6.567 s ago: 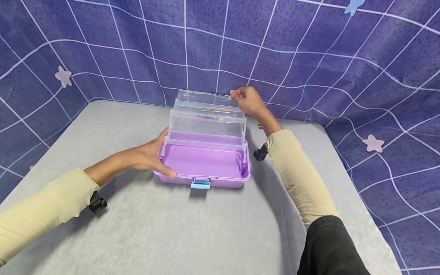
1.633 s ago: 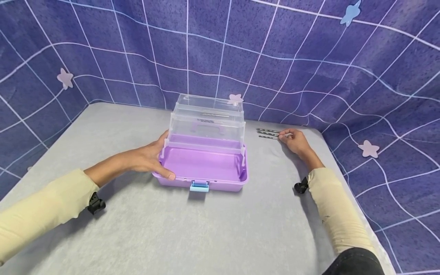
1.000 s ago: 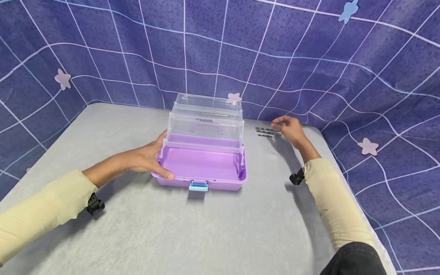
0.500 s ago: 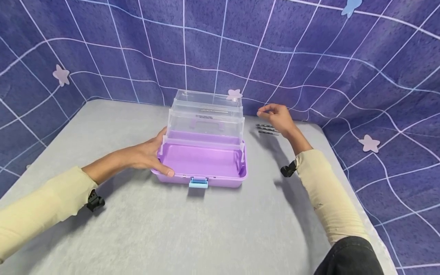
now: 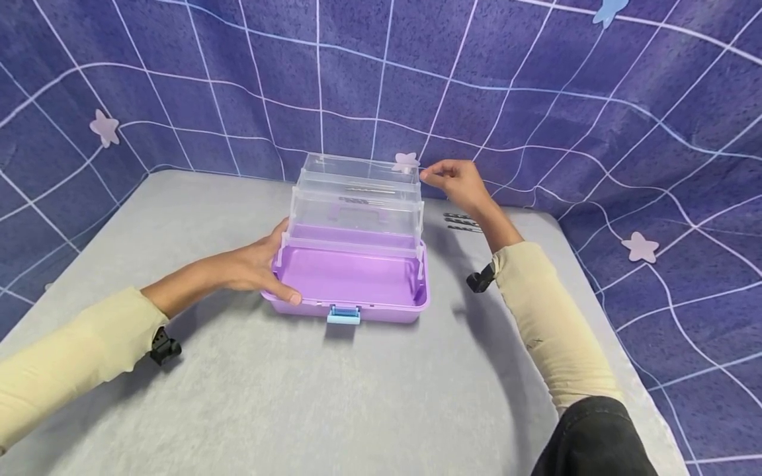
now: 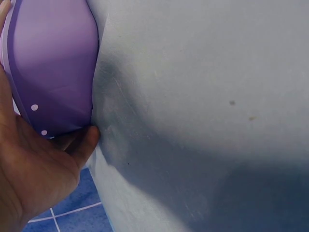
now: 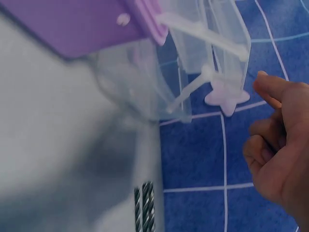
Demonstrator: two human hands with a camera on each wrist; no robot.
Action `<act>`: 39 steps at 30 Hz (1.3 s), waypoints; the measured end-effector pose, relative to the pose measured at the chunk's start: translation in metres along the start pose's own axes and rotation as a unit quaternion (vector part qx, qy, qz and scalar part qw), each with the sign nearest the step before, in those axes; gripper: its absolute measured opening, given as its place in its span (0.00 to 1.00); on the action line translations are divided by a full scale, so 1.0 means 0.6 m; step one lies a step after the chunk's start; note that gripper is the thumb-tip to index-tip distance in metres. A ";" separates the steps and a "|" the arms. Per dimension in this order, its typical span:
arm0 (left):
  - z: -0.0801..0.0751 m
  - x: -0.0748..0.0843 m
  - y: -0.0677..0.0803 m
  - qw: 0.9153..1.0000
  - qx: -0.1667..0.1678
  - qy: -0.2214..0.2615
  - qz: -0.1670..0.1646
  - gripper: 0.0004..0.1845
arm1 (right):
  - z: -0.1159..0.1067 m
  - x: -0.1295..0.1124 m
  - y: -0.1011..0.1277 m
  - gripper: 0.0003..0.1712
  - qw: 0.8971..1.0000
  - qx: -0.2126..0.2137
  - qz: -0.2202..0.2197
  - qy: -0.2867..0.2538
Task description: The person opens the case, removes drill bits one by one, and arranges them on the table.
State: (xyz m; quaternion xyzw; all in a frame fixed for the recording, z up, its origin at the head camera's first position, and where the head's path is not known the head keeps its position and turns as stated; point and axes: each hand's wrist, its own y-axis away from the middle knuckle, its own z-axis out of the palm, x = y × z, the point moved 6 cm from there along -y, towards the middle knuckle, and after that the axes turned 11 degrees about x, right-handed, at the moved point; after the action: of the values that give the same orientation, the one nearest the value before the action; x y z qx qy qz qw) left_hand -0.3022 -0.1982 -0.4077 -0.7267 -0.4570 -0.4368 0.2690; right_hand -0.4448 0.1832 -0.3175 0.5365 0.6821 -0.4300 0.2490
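A purple box (image 5: 387, 313) stands open, its clear stepped trays (image 5: 315, 217) raised at the back. My left hand (image 5: 256, 268) grips its left end, thumb over the front rim; in the left wrist view a fingertip curls at the corner of the purple wall (image 6: 58, 63). Beside the top tray's right end is my right hand (image 5: 457, 182), and nothing shows in its fingers. In the right wrist view its index finger (image 7: 273, 87) points at the clear tray edge. Thin drill bits (image 5: 369, 191) lie in the middle tray, with more drill bits (image 5: 362, 201) below.
Three drill bits (image 5: 462, 222) lie side by side on the grey table (image 5: 369, 396), right of the box and partly behind the right forearm. A light-blue latch (image 5: 343, 315) sits at the box's front. Blue grid-patterned cloth (image 5: 238, 79) rises behind the table.
Earlier the right hand was at the top tray, then at the drill bits on the table; it has since moved back left to the tray. Bits seen in the top tray are gone. The left hand stays.
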 end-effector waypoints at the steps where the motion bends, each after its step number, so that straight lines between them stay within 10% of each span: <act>1: 0.000 0.000 0.001 1.000 0.002 -0.007 -0.004 0.85 | 0.004 -0.005 -0.002 0.16 1.000 0.000 -0.005 0.004; 39: 0.004 0.001 -0.001 0.999 -0.010 0.026 0.016 0.82 | 0.090 -0.060 -0.057 0.17 0.972 -0.053 -0.020 0.228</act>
State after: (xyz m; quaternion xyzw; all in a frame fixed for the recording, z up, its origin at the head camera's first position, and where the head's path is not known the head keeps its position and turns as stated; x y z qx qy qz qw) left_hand -0.3016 -0.1960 -0.4085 -0.7248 -0.4335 -0.4561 0.2805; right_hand -0.4731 0.1165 -0.3053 0.5929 0.7531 -0.2646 0.1065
